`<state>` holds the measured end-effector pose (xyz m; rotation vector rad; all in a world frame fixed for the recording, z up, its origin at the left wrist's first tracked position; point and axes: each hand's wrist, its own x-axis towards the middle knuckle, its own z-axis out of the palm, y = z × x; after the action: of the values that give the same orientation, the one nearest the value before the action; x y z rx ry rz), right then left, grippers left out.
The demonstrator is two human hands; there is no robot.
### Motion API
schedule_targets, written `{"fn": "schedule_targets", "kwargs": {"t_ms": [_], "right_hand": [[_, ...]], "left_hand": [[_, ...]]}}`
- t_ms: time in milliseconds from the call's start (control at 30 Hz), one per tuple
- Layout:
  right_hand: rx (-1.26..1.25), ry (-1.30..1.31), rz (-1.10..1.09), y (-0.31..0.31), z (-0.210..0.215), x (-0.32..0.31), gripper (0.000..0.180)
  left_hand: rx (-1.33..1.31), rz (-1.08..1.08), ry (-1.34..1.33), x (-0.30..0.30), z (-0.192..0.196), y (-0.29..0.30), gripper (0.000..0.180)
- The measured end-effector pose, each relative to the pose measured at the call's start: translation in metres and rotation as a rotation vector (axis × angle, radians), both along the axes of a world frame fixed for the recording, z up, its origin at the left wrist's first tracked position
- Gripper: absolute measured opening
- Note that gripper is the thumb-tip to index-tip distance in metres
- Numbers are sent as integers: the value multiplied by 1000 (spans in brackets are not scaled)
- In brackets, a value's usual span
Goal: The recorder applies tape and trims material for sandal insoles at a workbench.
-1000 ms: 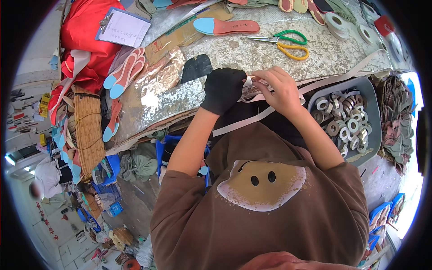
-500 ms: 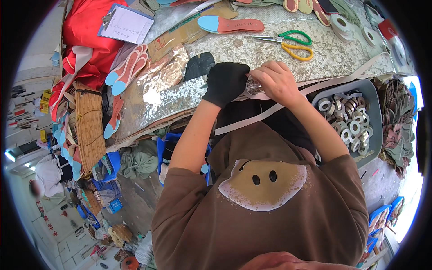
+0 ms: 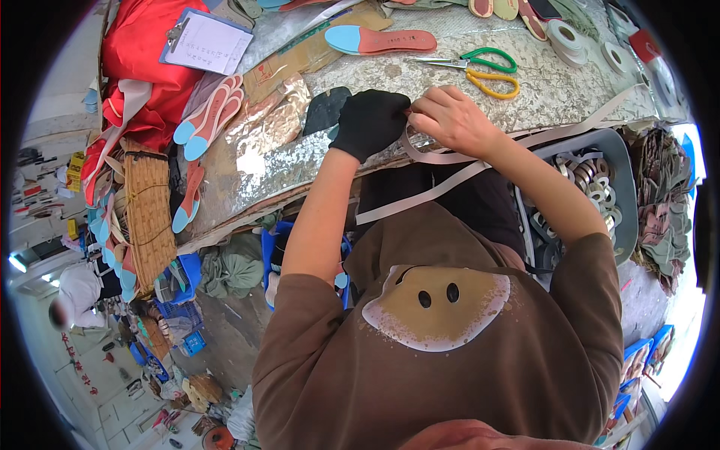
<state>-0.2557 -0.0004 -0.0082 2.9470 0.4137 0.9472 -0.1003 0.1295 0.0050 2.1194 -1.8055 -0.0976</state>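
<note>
Close together over the worktable's near edge, my two hands meet at a pale tape strip (image 3: 439,157). My left hand (image 3: 373,124), in a black glove, is closed around the strip's end, though its fingertips are mostly hidden. Bare and pinched, my right hand (image 3: 454,124) grips the same strip at the thumb and forefinger. The strip bows in a small loop below the fingers. One length of it slants down in front of my lap, and another stretches right along the table edge. A dark flat piece (image 3: 325,109) lies just left of the glove.
Beyond my hands lie scissors (image 3: 480,73) with green and yellow handles and a red-blue insole (image 3: 382,40). More insoles (image 3: 214,120) and a clipboard (image 3: 208,41) are at left. A grey bin (image 3: 621,176) of tape rolls stands right, near large white rolls (image 3: 568,43).
Both hands have shifted slightly away from me, and the loop of strip below them has widened. My right elbow has swung outward, covering more of the grey bin.
</note>
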Motion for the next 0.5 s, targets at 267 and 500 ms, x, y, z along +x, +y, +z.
{"fn": "schedule_targets", "kwargs": {"t_ms": [267,500], "right_hand": [[816,-70,60,33,-3,-45,15],[702,170,100,89,-10,-50,17]], "left_hand": [[-13,-14,32,1,-1,2,17],[-1,-6,91,4,1,-2,15]]}}
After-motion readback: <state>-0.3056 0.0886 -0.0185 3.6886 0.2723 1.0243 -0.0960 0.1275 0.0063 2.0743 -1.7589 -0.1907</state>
